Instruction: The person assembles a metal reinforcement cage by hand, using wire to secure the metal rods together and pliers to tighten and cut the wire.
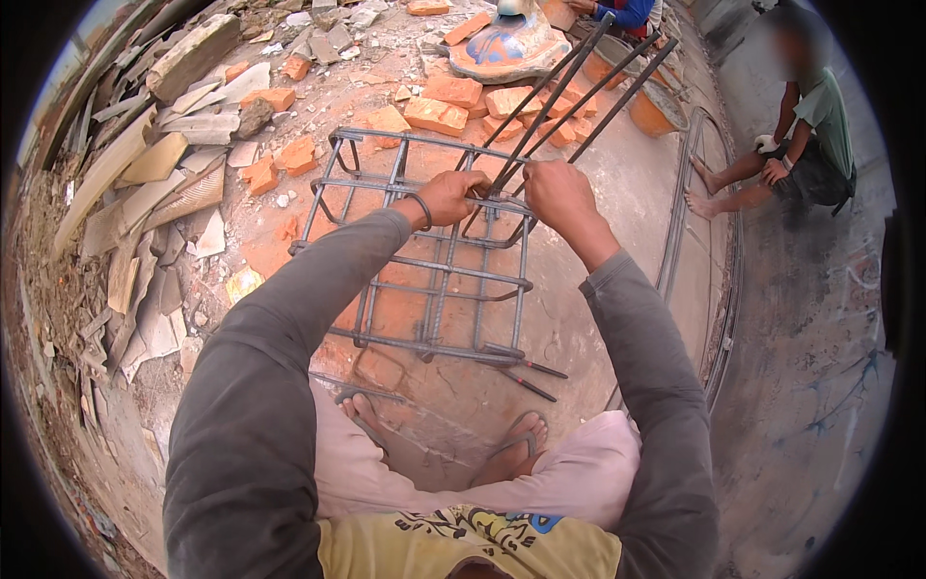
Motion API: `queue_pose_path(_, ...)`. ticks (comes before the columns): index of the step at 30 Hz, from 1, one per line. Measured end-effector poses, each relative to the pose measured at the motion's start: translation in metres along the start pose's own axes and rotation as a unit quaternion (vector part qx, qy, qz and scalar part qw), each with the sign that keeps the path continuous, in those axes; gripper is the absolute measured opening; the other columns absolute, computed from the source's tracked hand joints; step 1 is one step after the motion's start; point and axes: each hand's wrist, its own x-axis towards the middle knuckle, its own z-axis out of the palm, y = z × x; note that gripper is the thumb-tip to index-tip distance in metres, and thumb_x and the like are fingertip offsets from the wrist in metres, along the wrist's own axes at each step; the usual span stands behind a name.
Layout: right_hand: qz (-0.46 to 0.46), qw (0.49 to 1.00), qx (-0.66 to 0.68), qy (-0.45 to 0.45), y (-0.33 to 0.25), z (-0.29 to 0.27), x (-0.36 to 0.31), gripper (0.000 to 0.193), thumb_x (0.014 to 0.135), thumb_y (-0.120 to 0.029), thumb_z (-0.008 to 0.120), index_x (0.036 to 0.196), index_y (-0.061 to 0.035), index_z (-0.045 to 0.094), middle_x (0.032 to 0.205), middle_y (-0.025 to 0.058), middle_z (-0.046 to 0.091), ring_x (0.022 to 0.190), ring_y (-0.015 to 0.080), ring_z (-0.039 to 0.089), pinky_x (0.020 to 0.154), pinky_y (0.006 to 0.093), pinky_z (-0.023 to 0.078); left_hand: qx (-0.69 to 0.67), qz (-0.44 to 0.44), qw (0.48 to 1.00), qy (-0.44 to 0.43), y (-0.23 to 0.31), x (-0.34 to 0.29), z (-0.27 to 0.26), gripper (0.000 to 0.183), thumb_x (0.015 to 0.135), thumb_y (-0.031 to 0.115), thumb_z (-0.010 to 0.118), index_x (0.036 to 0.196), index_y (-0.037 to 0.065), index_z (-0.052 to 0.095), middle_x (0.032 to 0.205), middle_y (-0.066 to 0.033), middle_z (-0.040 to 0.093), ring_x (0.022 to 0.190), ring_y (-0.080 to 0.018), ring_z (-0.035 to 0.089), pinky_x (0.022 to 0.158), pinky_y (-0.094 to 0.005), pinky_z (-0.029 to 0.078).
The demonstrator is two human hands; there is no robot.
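A cage of bent steel rebar (pixel 439 275) lies in front of me, made of crossing rods and hooked ends. Several long straight bars (pixel 579 82) rise from its far right part, slanting away from me. My left hand (pixel 446 198) is closed on the cage, its fingers at the joint where the long bars meet the crossbars. Just right of those bars, my right hand (pixel 564 198) is closed with its fingertips against the joint. Anything small in its grip is hidden.
Orange bricks (pixel 436 114) lie beyond the cage, near a paint-stained rounded object (pixel 509 48). Broken boards and rubble (pixel 145 212) cover the left side. At right, a person (pixel 810 135) sits by long metal rods (pixel 680 212). A basin (pixel 658 104) and another person's blue sleeve (pixel 632 12) are farther back.
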Motion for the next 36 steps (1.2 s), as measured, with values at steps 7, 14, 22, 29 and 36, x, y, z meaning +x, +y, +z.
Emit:
queue_pose_path(7, -0.09, 0.988, -0.034, -0.124, -0.004, 0.041, 0.035, 0.019, 0.082, -0.013, 0.055, 0.088, -0.0041, 0.071, 0.089, 0.0185, 0.069, 0.088, 0.0354, 0.067, 0.076, 0.0461, 0.053, -0.04, -0.009, 0.998, 0.037, -0.01, -0.012, -0.002, 0.032, 0.075, -0.011, 0.055, 0.101, 0.004, 0.046, 0.102, -0.0166, 0.067, 0.104, -0.0315, 0.065, 0.089, -0.04, 0.051)
queue_pose_path(14, -0.136, 0.975, 0.013, -0.178, 0.008, 0.063, 0.054, 0.025, 0.085, -0.022, 0.055, 0.09, -0.0031, 0.071, 0.095, 0.0212, 0.069, 0.093, 0.0368, 0.066, 0.08, 0.0449, 0.052, 0.09, 0.079, 0.992, 0.038, 0.003, -0.014, 0.002, 0.022, 0.074, -0.006, 0.061, 0.092, 0.007, 0.058, 0.099, -0.0143, 0.064, 0.092, -0.0384, 0.062, 0.081, -0.043, 0.05)
queue_pose_path(22, -0.074, 0.972, 0.067, -0.214, 0.008, 0.061, 0.061, 0.026, 0.084, -0.023, 0.057, 0.097, -0.0051, 0.071, 0.098, 0.0206, 0.069, 0.095, 0.0371, 0.065, 0.081, 0.0445, 0.05, 0.241, 0.095, 0.965, 0.034, 0.007, -0.011, 0.02, 0.021, 0.075, 0.003, 0.064, 0.094, 0.011, 0.064, 0.105, -0.0102, 0.059, 0.102, -0.0306, 0.057, 0.093, -0.045, 0.039)
queue_pose_path(29, -0.158, 0.969, 0.077, -0.171, 0.007, 0.057, 0.064, 0.023, 0.085, -0.016, 0.054, 0.098, -0.0082, 0.071, 0.098, 0.0196, 0.069, 0.094, 0.0363, 0.065, 0.078, 0.0439, 0.05, 0.207, 0.177, 0.96, 0.07, -0.007, -0.015, 0.019, 0.012, 0.08, 0.01, 0.064, 0.091, 0.009, 0.064, 0.105, -0.013, 0.059, 0.099, -0.0331, 0.057, 0.091, -0.0448, 0.041)
queue_pose_path(36, -0.1, 0.981, 0.128, -0.104, 0.007, 0.068, 0.057, 0.028, 0.085, -0.025, 0.059, 0.095, -0.0012, 0.07, 0.1, 0.0235, 0.068, 0.096, 0.0379, 0.065, 0.081, 0.0443, 0.051, 0.213, 0.208, 0.952, 0.074, -0.001, -0.015, 0.016, 0.01, 0.086, 0.012, 0.061, 0.094, 0.007, 0.062, 0.105, -0.015, 0.058, 0.099, -0.0348, 0.056, 0.088, -0.0438, 0.043)
